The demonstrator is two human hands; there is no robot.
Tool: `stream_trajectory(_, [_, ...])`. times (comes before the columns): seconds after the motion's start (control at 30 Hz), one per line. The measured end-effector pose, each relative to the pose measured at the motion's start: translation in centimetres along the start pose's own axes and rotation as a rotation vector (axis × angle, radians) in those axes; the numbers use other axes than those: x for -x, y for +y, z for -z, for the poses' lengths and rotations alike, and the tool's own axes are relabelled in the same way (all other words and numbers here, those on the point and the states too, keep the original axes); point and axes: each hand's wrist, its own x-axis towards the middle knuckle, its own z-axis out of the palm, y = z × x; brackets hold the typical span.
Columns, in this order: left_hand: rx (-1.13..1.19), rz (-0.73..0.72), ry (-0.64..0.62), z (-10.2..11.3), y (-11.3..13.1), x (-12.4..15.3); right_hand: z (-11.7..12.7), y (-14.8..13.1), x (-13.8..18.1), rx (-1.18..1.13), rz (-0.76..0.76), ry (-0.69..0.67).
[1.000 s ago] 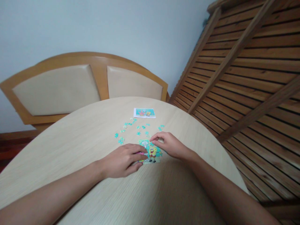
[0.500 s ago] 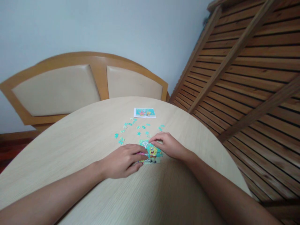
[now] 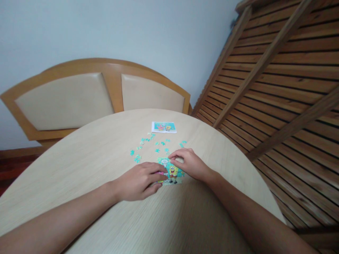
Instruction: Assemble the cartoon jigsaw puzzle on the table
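Observation:
A partly joined jigsaw puzzle [image 3: 173, 171] lies on the table, showing a yellow square cartoon figure and a pale figure on teal. My left hand [image 3: 141, 180] rests flat with fingers apart over its left part, covering much of a pink figure. At the upper edge of the puzzle, my right hand [image 3: 189, 163] has thumb and forefinger drawn together on a small jigsaw piece, mostly hidden by the fingertips. Loose teal pieces are scattered just beyond: a piece [image 3: 132, 152] to the left, a cluster [image 3: 137, 158] near my left hand, and a pair [image 3: 182, 144] beyond my right.
A picture card [image 3: 164, 127] with cartoon figures lies farther back on the round wooden table [image 3: 87, 158]. Behind the table's edge is a padded wooden headboard [image 3: 113, 84] against the wall. Slatted wooden boards [image 3: 278, 95] lean at the right.
Both hands keep nearly the same places on the puzzle. The view has shifted very slightly; the loose pieces and the card lie as before.

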Motion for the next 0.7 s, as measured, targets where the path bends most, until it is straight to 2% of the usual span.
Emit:
stream_trajectory(0.37, [-0.002, -0.001, -0.014, 0.08, 0.14, -0.12, 0.04, 0.17, 0.09, 0.074, 0.044, -0.012])
stream_trajectory(0.7, [0.005, -0.006, -0.011, 0.18, 0.17, -0.08, 0.76, 0.33, 0.24, 0.144, 0.011, -0.025])
